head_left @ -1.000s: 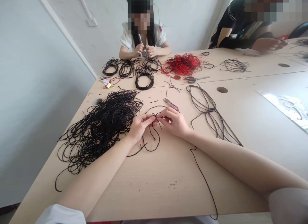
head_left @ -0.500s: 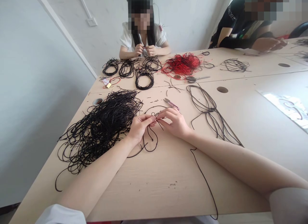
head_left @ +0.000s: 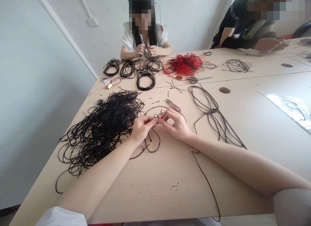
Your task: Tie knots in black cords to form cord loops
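Note:
Near the middle of the table my left hand [head_left: 143, 127] pinches a thin black cord [head_left: 159, 140] between thumb and fingers. My right hand [head_left: 176, 124] is closed on the same cord, its fingertips almost touching those of my left hand. Small loops of cord stand up between the fingertips, and a larger loop hangs below onto the table. Details of the cord at the fingertips are too small to tell. Just beyond my right hand lie small thread snips [head_left: 173, 105] with a pinkish handle.
A big tangle of black cords [head_left: 109, 119] lies at the left. Bundled dark cord [head_left: 210, 111] lies at the right. Farther back are black coils [head_left: 145, 80], a red cord pile [head_left: 186, 65] and scissors [head_left: 194, 80]. Two people [head_left: 145, 41] sit across the table [head_left: 157, 193].
The fingers of my right hand have shifted slightly on the cord, and the short ends at the fingertips now point differently. The loop below has moved a little to the right.

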Demonstrator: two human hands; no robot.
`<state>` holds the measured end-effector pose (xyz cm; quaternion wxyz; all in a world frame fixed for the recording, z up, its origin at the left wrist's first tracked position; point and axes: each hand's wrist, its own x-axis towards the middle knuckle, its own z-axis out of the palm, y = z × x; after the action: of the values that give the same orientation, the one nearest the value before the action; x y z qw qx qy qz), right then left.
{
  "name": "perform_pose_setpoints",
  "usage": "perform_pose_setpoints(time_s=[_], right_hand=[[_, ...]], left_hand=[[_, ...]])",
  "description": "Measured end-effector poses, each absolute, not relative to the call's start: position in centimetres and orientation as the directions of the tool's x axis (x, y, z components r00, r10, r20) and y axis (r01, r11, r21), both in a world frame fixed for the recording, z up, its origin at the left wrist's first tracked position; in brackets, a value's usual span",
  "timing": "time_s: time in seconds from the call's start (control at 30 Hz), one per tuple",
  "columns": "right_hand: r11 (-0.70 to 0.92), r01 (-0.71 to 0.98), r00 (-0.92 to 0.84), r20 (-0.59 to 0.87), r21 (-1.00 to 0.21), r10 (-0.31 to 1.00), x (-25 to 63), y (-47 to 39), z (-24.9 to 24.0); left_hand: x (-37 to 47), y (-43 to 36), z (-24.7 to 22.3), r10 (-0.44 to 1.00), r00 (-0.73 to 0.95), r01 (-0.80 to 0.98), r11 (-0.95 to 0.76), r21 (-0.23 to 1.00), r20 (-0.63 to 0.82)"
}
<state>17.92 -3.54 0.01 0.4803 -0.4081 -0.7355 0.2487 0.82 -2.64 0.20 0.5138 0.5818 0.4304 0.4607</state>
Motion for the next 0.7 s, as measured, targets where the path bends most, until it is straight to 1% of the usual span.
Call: perform_pose_setpoints(time_s=[0.07,0.17,0.23,0.37,0.47,0.6,0.7], right_hand=[[0.473,0.329,-0.165,0.443,-0.817,0.881,17.8,-3.7,0.0],[0.398,0.221,-0.106,0.383,-0.891,0.918,17.8,-3.6,-0.2],[0.380,0.178,-0.069,0.374,-0.908,0.925,17.7,-3.5,-0.4],[0.387,0.223,-0.027,0.391,-0.895,0.920,17.6,-3.4,-0.4],[0.351,0.219,-0.068,0.344,-0.910,0.936,17.5,-3.3,-0.5],[0.206,0.088,-0.167,0.189,-0.975,0.968,17.5,-3.0,-0.7],[0.092,0.019,-0.180,0.087,-0.996,0.980,17.7,-2.7,-0.9]], left_hand=[[1.0,-2.8,0.5,0.962,0.242,0.088,-0.148,0.985,0.123],[1.1,-2.9,0.8,0.948,0.293,0.140,-0.171,0.975,0.124],[1.2,-3.0,0.8,0.949,0.291,0.147,-0.167,0.975,0.119],[1.3,-2.9,0.6,0.964,0.228,0.132,-0.170,0.977,0.137],[1.3,-2.9,0.3,0.966,0.173,0.146,-0.220,0.964,0.194],[1.2,-2.9,0.1,0.948,0.142,0.226,-0.310,0.924,0.283],[1.2,-3.0,0.1,0.941,0.137,0.263,-0.336,0.904,0.310]])
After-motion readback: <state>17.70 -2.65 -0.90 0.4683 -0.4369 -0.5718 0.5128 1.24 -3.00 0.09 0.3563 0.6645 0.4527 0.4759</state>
